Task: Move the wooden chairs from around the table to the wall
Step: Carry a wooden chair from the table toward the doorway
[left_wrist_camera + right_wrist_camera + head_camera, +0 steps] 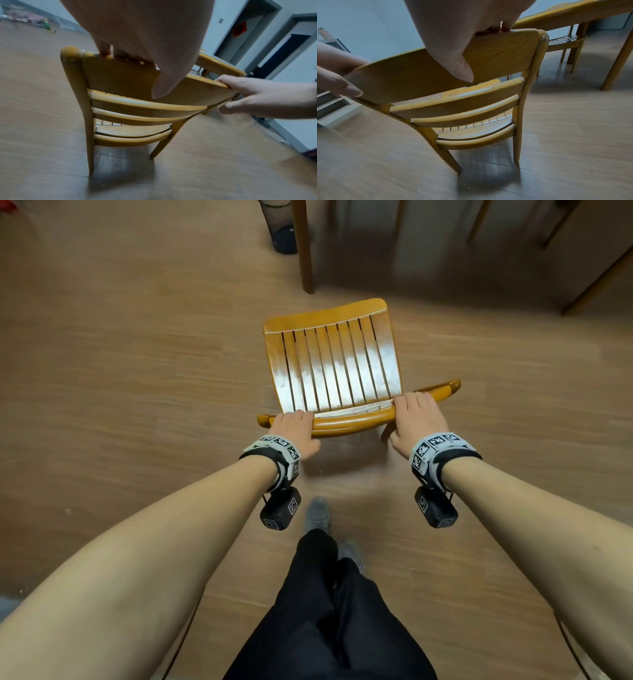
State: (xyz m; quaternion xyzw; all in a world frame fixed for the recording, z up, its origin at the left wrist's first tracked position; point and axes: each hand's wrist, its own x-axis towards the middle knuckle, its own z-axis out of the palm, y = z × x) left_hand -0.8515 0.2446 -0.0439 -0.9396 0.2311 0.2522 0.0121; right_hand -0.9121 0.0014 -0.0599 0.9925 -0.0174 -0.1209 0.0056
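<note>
A wooden chair [334,364] with a slatted seat stands on the floor in front of me, seen from above in the head view. My left hand [295,428] grips the left part of its top back rail [352,417], fingers over the front and thumb behind. My right hand [418,416] grips the right part of that rail the same way. In the left wrist view the chair back [120,81] fills the middle, with the right hand [257,97] at its far end. The right wrist view shows the chair back [436,75] and seat from behind.
The wooden table [573,14] stands beyond the chair, one leg [305,244] just ahead of the seat. Another chair [565,42] is tucked under it. A dark bin [282,231] stands left of the table leg. My legs and shoes [318,515] are close behind the chair.
</note>
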